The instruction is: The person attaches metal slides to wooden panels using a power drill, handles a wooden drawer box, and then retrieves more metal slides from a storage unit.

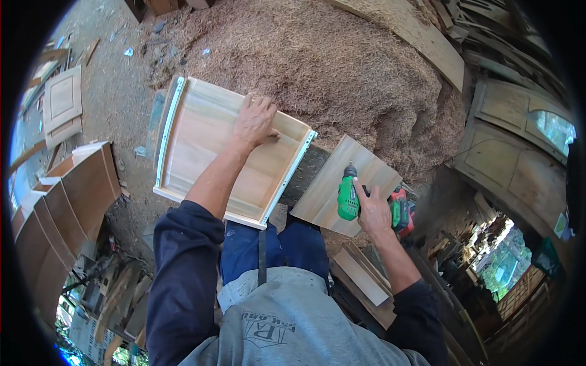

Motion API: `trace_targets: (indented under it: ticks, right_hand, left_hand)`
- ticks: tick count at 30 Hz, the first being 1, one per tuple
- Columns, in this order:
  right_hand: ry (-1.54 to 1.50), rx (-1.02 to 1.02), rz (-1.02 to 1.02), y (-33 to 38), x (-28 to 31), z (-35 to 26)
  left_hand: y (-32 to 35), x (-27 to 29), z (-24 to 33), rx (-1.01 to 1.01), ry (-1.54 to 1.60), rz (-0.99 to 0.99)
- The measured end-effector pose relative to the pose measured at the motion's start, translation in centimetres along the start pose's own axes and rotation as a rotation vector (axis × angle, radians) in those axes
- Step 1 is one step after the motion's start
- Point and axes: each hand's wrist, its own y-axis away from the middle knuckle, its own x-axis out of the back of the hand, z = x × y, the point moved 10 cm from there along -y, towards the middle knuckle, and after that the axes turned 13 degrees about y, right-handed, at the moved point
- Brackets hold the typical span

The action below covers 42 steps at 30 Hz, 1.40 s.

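A pale wooden drawer (207,140) lies tilted in front of me, its near edge by my thighs. White metal drawer slides run along both of its sides, the right slide (292,174) and the left slide (171,128). My left hand (255,122) grips the far edge of the drawer, fingers bent over it. In my right hand (374,212) is a green cordless drill (348,198) with a red and black battery, its fingers wrapped round the handle. The drill's chuck points away from me, above a flat wooden board (323,192) right of the drawer.
Beyond the drawer rises a big heap of wood shavings (342,67). A curved wooden cabinet piece (67,201) stands at left, near a panelled door (62,97). Large door panels (513,146) lean at right. Scrap boards (363,280) lie by my right leg.
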Motion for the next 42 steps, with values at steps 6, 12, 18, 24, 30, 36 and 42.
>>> trace_targets:
  ticks: [6, 12, 18, 24, 30, 36, 42]
  right_hand:
    - [-0.242, -0.352, 0.107, 0.6, -10.9, 1.8]
    - [-0.411, -0.387, 0.306, 0.5, -17.6, 0.8]
    - [-0.451, -0.393, 0.305, -0.5, -19.0, -0.2]
    - [-0.490, -0.468, 0.205, -0.5, -21.7, 0.2]
    - [-0.532, -0.403, 0.266, -1.2, -21.4, -0.2]
    - [-0.347, -0.437, 0.381, -0.9, -14.0, -1.1]
    - [-1.405, -0.333, 0.062, -10.1, -10.5, -9.4]
  left_hand:
    - [-2.2, -1.1, -1.3, 0.017, 0.001, -0.227]
    - [-6.2, -3.6, -3.9, -0.009, 0.090, -0.512]
    - [-6.2, -3.7, -4.2, -0.045, 0.095, -0.567]
    - [-6.8, -3.6, -3.6, -0.059, 0.130, -0.598]
    - [-6.3, -3.2, -5.0, -0.004, 0.145, -0.605]
    - [-4.4, 5.7, -7.3, 0.028, 0.418, 0.055]
    - [11.2, 13.5, -24.5, 0.646, 0.052, 0.510]
